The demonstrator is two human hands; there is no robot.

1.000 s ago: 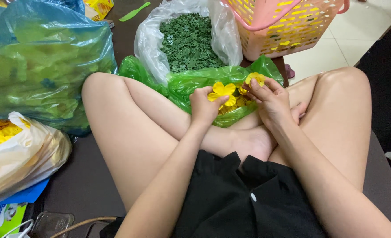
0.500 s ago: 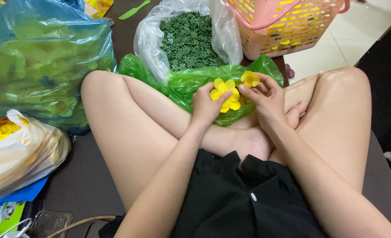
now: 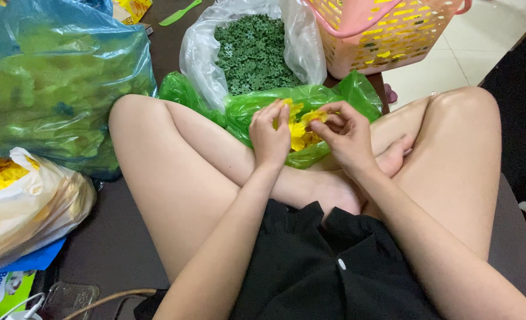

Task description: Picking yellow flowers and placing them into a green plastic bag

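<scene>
Yellow flower petals (image 3: 297, 128) held between both hands, directly above the open green bag (image 3: 257, 106) resting against the crossed legs. Risk, as a judgement: petals thin and light, so likely to slip from the fingertips and drop into the bag among the other yellow pieces, or to crease if pinched too hard. Also possible: misalignment of the two pieces, since pressed together largely out of view behind the fingers.

Left hand (image 3: 270, 135): raised from the wrist, back toward the camera, fingers curled closed around the larger petal piece, thumb side hidden. Right hand (image 3: 347, 136): angled in from the right, fingers bent and pinched shut on a smaller yellow piece (image 3: 314, 116) at the tips, touching the left hand's piece. Forearms converging over the lap.

Close by: clear bag of small green pieces (image 3: 254, 53) behind the green bag, pink basket (image 3: 387, 35) to the right of it.
</scene>
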